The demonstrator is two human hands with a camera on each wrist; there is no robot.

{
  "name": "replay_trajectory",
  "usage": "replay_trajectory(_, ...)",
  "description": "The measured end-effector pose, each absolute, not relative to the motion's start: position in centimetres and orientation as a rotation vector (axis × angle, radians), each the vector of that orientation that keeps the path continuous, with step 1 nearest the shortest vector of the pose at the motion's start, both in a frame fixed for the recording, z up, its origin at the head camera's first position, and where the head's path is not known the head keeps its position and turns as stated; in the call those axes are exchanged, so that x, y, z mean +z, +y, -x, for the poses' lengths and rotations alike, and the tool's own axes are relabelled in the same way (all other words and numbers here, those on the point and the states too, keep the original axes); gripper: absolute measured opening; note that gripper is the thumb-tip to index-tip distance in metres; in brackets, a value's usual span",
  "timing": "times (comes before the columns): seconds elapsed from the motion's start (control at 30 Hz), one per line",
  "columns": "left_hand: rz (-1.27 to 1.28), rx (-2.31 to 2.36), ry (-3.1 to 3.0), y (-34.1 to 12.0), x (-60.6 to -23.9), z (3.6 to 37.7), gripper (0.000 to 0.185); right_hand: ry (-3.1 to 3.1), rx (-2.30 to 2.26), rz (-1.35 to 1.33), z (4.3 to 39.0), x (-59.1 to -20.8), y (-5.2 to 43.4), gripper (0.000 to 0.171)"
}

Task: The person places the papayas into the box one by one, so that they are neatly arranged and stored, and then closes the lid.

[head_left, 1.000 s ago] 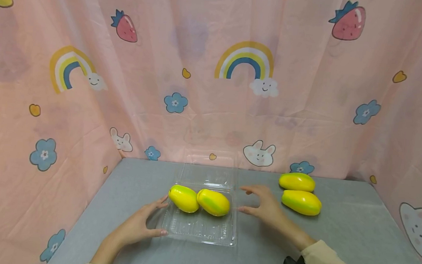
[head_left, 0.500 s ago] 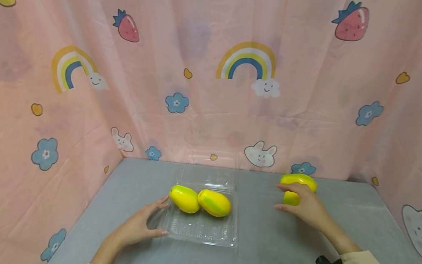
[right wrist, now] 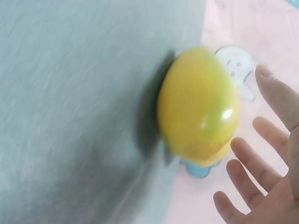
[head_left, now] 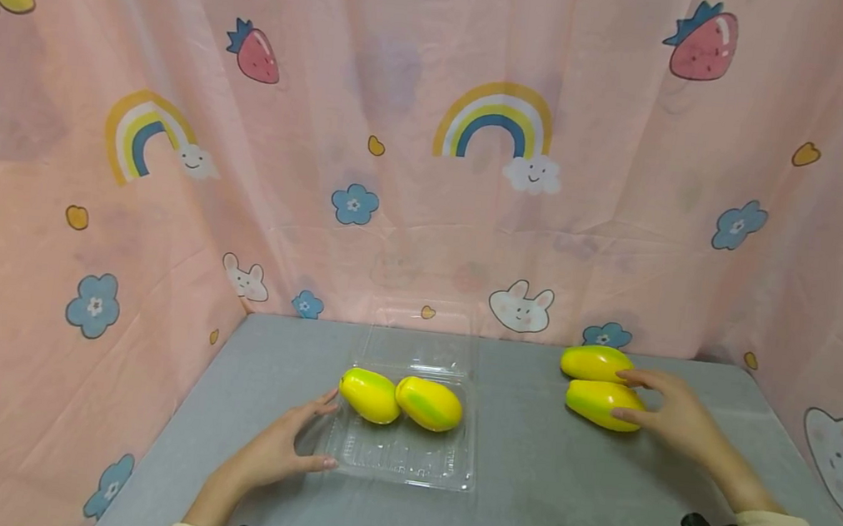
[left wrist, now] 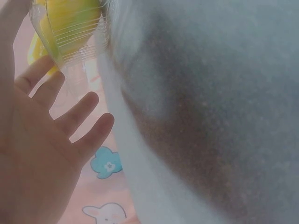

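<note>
- Left hand [head_left: 271, 453]: lower left of centre in the head view, fingers straight and spread, fingertips touching the left edge of the clear plastic clamshell tray [head_left: 404, 458]. The grip is open and holds nothing.
- Tray contents: two yellow-green oval mango-like fruits [head_left: 370, 395] [head_left: 428, 404] lie side by side, touching, in the tray's rear half (the lid stands open behind them).
- Right hand [head_left: 674, 412]: right of centre, fingers extended and relaxed beside the right end of the nearer loose yellow-green fruit [head_left: 599, 404]. The wrist view shows the grip open, with a gap between fingers [right wrist: 252, 156] and fruit [right wrist: 198, 108].
- Farther loose yellow fruit [head_left: 596, 363]: just behind the nearer one, on the grey counter [head_left: 538, 474].
</note>
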State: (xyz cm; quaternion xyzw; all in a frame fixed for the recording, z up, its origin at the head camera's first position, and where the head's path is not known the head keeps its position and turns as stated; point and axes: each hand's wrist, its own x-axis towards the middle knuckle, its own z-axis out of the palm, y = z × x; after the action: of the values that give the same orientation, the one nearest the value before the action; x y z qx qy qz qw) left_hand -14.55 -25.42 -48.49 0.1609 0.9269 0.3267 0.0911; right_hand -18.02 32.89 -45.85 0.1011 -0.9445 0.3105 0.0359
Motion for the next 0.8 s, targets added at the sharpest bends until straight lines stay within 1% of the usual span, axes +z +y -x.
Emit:
replay_trajectory(0.37,-0.503,0.981,2.751,-25.5,-48.3,14.5,0.086,-2.93,0.979,-0.303,18.7,-48.0,35.1,0.068)
replay_trajectory(0.8,-0.51,0.992,2.749,-25.6,-48.4,14.4,0.085,-3.027,0.973,-0.226,19.1,-48.7,35.2,0.074)
